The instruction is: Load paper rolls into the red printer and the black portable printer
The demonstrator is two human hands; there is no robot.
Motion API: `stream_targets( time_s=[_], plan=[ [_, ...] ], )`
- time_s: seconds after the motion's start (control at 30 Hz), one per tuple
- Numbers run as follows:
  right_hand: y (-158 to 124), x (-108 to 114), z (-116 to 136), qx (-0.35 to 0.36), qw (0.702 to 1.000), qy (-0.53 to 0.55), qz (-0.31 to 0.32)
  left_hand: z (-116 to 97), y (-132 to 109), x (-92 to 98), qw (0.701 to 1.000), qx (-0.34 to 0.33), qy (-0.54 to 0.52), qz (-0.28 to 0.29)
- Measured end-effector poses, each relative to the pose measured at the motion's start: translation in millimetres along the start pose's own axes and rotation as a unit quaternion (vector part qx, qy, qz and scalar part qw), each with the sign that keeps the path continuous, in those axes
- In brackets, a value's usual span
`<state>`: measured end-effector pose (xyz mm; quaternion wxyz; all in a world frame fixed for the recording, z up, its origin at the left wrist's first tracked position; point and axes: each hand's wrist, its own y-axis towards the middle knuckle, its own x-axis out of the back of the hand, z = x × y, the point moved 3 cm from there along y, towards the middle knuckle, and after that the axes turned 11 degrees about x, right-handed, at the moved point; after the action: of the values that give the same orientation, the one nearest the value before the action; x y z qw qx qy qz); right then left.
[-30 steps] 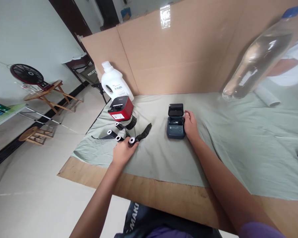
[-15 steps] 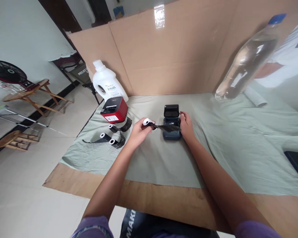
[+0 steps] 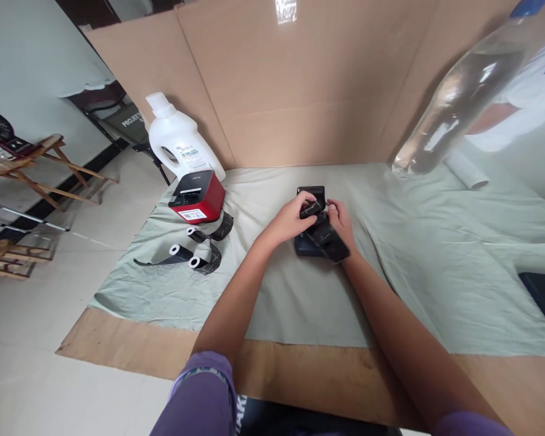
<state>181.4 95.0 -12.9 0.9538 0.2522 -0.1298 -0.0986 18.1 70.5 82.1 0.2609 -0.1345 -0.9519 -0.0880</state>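
Observation:
My left hand (image 3: 293, 219) grips a roll of black paper (image 3: 309, 210) between thumb and fingers, just above a small dark portable printer (image 3: 305, 246). The loose end of the roll, a black strip (image 3: 336, 245), hangs down to the right across the printer and towards my right wrist. The printer lies on the cloth with its lid (image 3: 317, 191) raised at the back; the roll and strip hide most of its inside. My right hand (image 3: 342, 224) is closed round the printer's right side, its fingertips partly hidden.
Several partly unrolled black paper rolls (image 3: 181, 251) lie left, before a red and black printer (image 3: 202, 197). Behind that stands a white jug (image 3: 184, 139). A large clear bottle (image 3: 463, 97) leans right, near a white tube (image 3: 467, 172). Cardboard (image 3: 300, 91) walls the back.
My left hand has carried the roll right, from beside the printer to above it, turning it so the strip now hangs down. My right hand stays at the printer. The view has shifted slightly.

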Motion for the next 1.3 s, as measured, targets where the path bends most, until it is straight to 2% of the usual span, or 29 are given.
stream_targets(
  time_s=[0.2,0.37,0.6,0.83,1.03,1.2,1.3],
  plan=[
    [-3,3,15,-0.035,0.999,0.005,0.002,11,2,-0.2,1.0,0.016,0.011,-0.008],
    [-3,2,14,-0.033,0.999,0.009,0.0,11,7,-14.8,0.992,0.018,0.116,-0.041],
    [-4,4,17,-0.037,0.999,0.015,-0.006,16,15,-23.7,0.989,-0.004,0.151,0.008],
    [-3,3,14,-0.045,0.999,0.028,-0.004,19,12,-24.8,0.979,0.043,0.197,0.04],
    [-3,3,14,-0.045,0.998,0.035,0.002,20,14,-23.6,0.979,0.091,0.183,0.003],
    [-3,2,15,-0.053,0.998,0.035,0.003,21,14,-16.7,0.977,0.083,0.196,-0.01],
    [-4,1,15,-0.05,0.998,0.039,0.001,21,12,-13.7,0.969,0.086,0.227,-0.044]
  ],
)
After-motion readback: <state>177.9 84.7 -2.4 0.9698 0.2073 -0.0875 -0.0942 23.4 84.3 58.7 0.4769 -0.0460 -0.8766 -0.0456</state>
